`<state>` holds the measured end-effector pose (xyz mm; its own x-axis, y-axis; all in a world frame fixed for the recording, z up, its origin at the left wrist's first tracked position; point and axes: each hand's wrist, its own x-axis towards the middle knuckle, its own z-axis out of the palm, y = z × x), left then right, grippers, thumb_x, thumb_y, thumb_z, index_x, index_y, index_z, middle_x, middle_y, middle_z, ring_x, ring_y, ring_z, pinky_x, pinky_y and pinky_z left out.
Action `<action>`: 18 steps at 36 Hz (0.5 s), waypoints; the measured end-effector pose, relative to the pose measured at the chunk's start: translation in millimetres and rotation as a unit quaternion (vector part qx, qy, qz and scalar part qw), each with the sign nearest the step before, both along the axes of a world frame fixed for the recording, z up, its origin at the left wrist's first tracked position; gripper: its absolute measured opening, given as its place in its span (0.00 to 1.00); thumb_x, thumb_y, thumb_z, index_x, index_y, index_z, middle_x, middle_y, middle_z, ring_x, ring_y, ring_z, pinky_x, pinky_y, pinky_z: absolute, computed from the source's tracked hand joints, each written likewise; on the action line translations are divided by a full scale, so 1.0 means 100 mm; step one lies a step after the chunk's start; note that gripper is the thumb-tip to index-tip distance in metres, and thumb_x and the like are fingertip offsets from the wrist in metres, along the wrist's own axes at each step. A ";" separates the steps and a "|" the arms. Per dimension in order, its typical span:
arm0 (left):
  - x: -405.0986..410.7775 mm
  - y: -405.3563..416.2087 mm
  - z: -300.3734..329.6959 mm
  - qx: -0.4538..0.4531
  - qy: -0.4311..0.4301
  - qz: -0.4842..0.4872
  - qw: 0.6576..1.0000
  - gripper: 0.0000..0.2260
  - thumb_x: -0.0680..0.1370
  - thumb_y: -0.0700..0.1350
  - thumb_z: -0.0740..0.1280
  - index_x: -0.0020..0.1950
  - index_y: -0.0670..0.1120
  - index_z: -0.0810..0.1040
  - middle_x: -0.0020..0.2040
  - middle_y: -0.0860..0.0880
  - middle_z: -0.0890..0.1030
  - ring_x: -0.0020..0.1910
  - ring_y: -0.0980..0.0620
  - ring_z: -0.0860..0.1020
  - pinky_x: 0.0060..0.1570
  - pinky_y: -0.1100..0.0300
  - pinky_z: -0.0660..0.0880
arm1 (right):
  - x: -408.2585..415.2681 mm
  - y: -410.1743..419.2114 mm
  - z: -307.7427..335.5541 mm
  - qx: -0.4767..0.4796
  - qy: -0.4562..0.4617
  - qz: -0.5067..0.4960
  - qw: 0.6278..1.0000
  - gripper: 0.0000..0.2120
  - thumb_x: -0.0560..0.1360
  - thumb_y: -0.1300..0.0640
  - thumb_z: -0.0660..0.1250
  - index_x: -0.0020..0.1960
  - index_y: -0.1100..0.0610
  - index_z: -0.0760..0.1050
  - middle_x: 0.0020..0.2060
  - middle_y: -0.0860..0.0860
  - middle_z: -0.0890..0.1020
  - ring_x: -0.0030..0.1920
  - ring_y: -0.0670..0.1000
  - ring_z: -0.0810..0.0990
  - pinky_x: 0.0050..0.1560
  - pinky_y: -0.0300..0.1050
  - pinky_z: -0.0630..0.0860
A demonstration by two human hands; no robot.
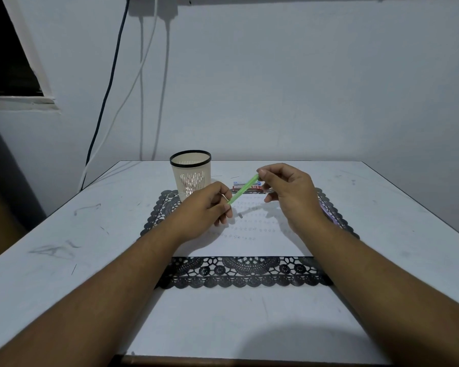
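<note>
A slim green pen (243, 192) hangs in the air between both hands, above the far half of the paper (239, 247) that lies on the black lace mat (244, 274). It touches neither.

The left hand (207, 207) pinches the pen's near, lower end between thumb and fingertips, its other fingers curled loosely below. The right hand (289, 197) pinches the far, upper end the same way, thumb and forefinger closed on the tip. Each hand has one end and nothing else.

The relation that matters is the pen's long axis: it slants from the left hand, low and nearer the body, up and away to the right hand, towards the table's (64, 234) far edge. Neither hand is nearer, since both are already on it. Any pull or twist would, I judge, have to run along that slant — the hands drawing apart end from end, not sideways. Whether it is a pen or a pencil, and whether a cap sits on either end, I cannot tell.

Behind the pen, at the mat's far edge, lie small flat boxes (247, 187). The holder (190, 173) stands on the mat's far left corner, just beyond the left hand.
</note>
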<state>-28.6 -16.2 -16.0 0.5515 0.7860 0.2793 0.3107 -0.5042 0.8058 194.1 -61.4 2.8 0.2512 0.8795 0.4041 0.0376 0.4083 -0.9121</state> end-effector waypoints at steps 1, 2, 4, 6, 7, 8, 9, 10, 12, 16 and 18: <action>0.00 0.00 0.00 -0.009 -0.006 -0.001 1.000 0.07 0.85 0.35 0.62 0.55 0.47 0.75 0.42 0.47 0.85 0.39 0.49 0.82 0.42 0.52 0.79 | 0.01 0.00 -0.01 -0.002 -0.002 -0.002 1.000 0.05 0.78 0.57 0.75 0.46 0.50 0.88 0.41 0.53 0.86 0.40 0.48 0.82 0.35 0.44 0.79; 0.01 -0.01 -0.01 -0.018 -0.012 -0.002 1.000 0.07 0.85 0.35 0.62 0.55 0.47 0.75 0.42 0.47 0.85 0.39 0.49 0.82 0.42 0.52 0.79 | 0.02 0.01 -0.01 -0.002 -0.007 -0.003 1.000 0.04 0.78 0.57 0.75 0.46 0.50 0.88 0.42 0.53 0.87 0.40 0.48 0.82 0.36 0.44 0.79; 0.00 0.00 -0.02 -0.027 -0.019 -0.003 0.999 0.07 0.85 0.35 0.62 0.55 0.46 0.75 0.42 0.47 0.85 0.39 0.49 0.82 0.41 0.53 0.79 | 0.03 0.00 -0.03 0.009 -0.033 -0.010 0.999 0.05 0.79 0.56 0.74 0.47 0.48 0.88 0.42 0.52 0.87 0.42 0.48 0.83 0.36 0.44 0.80; -0.01 0.01 -0.02 -0.025 -0.015 0.001 1.000 0.07 0.85 0.35 0.62 0.55 0.46 0.75 0.42 0.47 0.85 0.39 0.49 0.82 0.41 0.53 0.79 | 0.04 0.00 -0.04 0.024 -0.075 -0.022 0.997 0.06 0.80 0.56 0.73 0.49 0.47 0.88 0.42 0.49 0.87 0.43 0.47 0.83 0.36 0.42 0.80; -0.02 0.03 -0.01 -0.021 -0.011 0.005 1.000 0.07 0.85 0.35 0.62 0.55 0.46 0.75 0.42 0.47 0.85 0.39 0.48 0.82 0.41 0.52 0.79 | 0.04 0.00 -0.04 0.028 -0.092 -0.030 0.995 0.06 0.80 0.56 0.73 0.51 0.47 0.88 0.41 0.48 0.87 0.43 0.45 0.83 0.36 0.41 0.80; -0.04 0.05 -0.01 -0.014 -0.005 0.010 1.000 0.07 0.85 0.35 0.62 0.55 0.47 0.75 0.42 0.47 0.85 0.39 0.48 0.82 0.41 0.51 0.79 | 0.04 0.00 -0.05 0.028 -0.106 -0.039 0.993 0.07 0.80 0.56 0.72 0.52 0.47 0.88 0.41 0.46 0.87 0.42 0.44 0.83 0.37 0.40 0.80; -0.06 0.07 -0.01 -0.006 0.002 0.017 1.000 0.08 0.85 0.35 0.62 0.54 0.47 0.76 0.42 0.47 0.85 0.39 0.48 0.82 0.42 0.51 0.79 | 0.05 0.02 -0.06 0.021 -0.120 -0.051 0.991 0.07 0.81 0.57 0.72 0.54 0.47 0.87 0.41 0.46 0.87 0.41 0.42 0.82 0.38 0.41 0.80; -0.08 0.09 0.00 0.001 0.008 0.025 1.000 0.08 0.85 0.36 0.63 0.54 0.48 0.76 0.42 0.47 0.85 0.39 0.47 0.82 0.42 0.51 0.79 | 0.05 0.03 -0.07 0.007 -0.136 -0.061 0.989 0.08 0.81 0.57 0.71 0.57 0.47 0.86 0.42 0.46 0.87 0.40 0.42 0.82 0.40 0.41 0.81; -0.11 0.13 0.02 0.007 0.012 0.042 0.999 0.08 0.85 0.37 0.63 0.53 0.50 0.76 0.42 0.48 0.86 0.39 0.48 0.82 0.42 0.52 0.79 | 0.02 0.04 -0.11 -0.032 -0.177 -0.064 0.982 0.12 0.81 0.57 0.70 0.64 0.49 0.83 0.44 0.48 0.85 0.38 0.41 0.80 0.42 0.39 0.80; -0.17 0.18 0.04 0.014 0.018 0.064 0.998 0.09 0.85 0.36 0.63 0.53 0.50 0.75 0.42 0.49 0.86 0.38 0.51 0.82 0.39 0.56 0.78 | -0.11 0.06 -0.25 -0.107 -0.274 -0.027 0.955 0.04 0.81 0.54 0.71 0.56 0.49 0.82 0.43 0.47 0.82 0.36 0.39 0.79 0.33 0.29 0.72; -0.18 0.19 0.04 0.017 0.030 0.074 0.997 0.08 0.84 0.37 0.63 0.53 0.50 0.76 0.42 0.50 0.86 0.38 0.51 0.82 0.39 0.57 0.79 | -0.17 0.08 -0.29 -0.127 -0.326 -0.019 0.937 0.02 0.80 0.51 0.72 0.50 0.48 0.82 0.40 0.47 0.83 0.38 0.46 0.82 0.36 0.40 0.78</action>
